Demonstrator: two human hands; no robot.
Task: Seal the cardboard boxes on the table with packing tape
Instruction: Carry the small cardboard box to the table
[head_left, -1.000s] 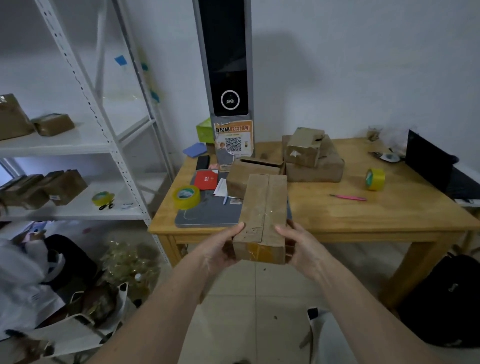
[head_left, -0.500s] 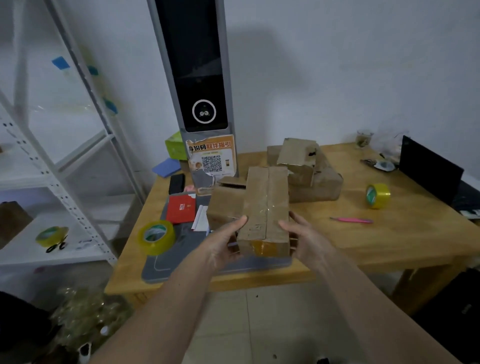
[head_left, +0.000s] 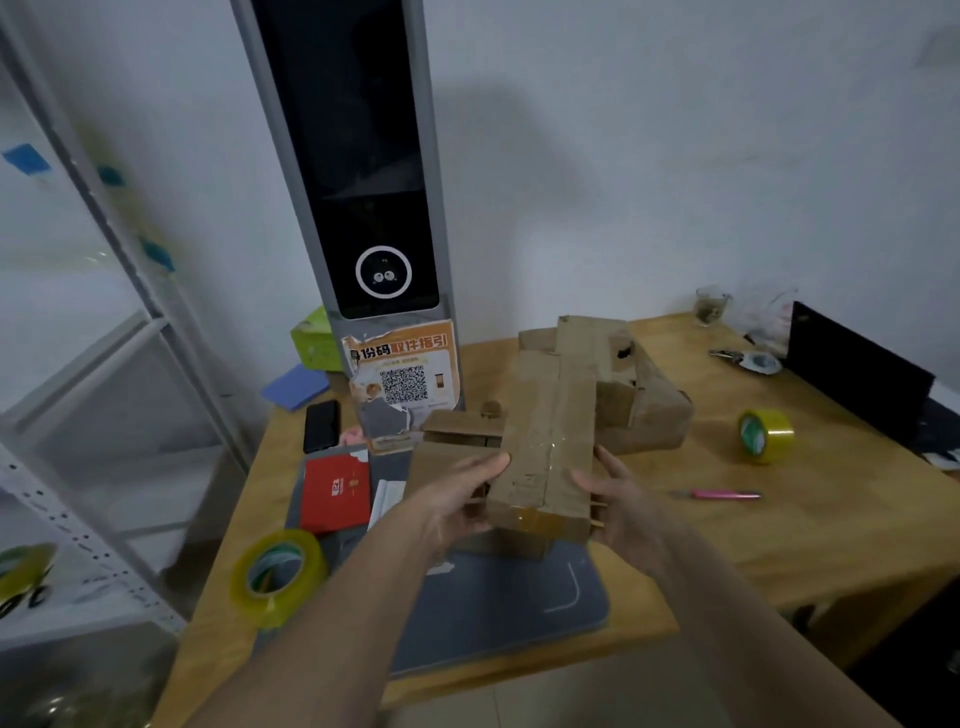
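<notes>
I hold a long brown cardboard box (head_left: 550, 431) above the wooden table (head_left: 779, 540), with clear tape along its top seam and yellowish tape on its near end. My left hand (head_left: 457, 499) grips its left side, thumb on top. My right hand (head_left: 618, 499) grips its right side. Behind it lie an open-flapped box (head_left: 457, 428) and a pile of brown boxes (head_left: 644, 400). One yellow tape roll (head_left: 278, 577) stands at the table's near left, another tape roll (head_left: 764, 435) at the right.
A grey mat (head_left: 493, 608) lies under the held box, with a red booklet (head_left: 335, 491) and a black phone (head_left: 321, 426) to its left. A tall grey kiosk (head_left: 358, 208) stands behind. A pink pen (head_left: 717, 494), a black laptop (head_left: 857, 374) and a white shelf rack (head_left: 130, 364) are around.
The view has come closer to the table. The box in both hands has moved forward from beyond the table's front edge to over the grey mat. The grip is unchanged.
</notes>
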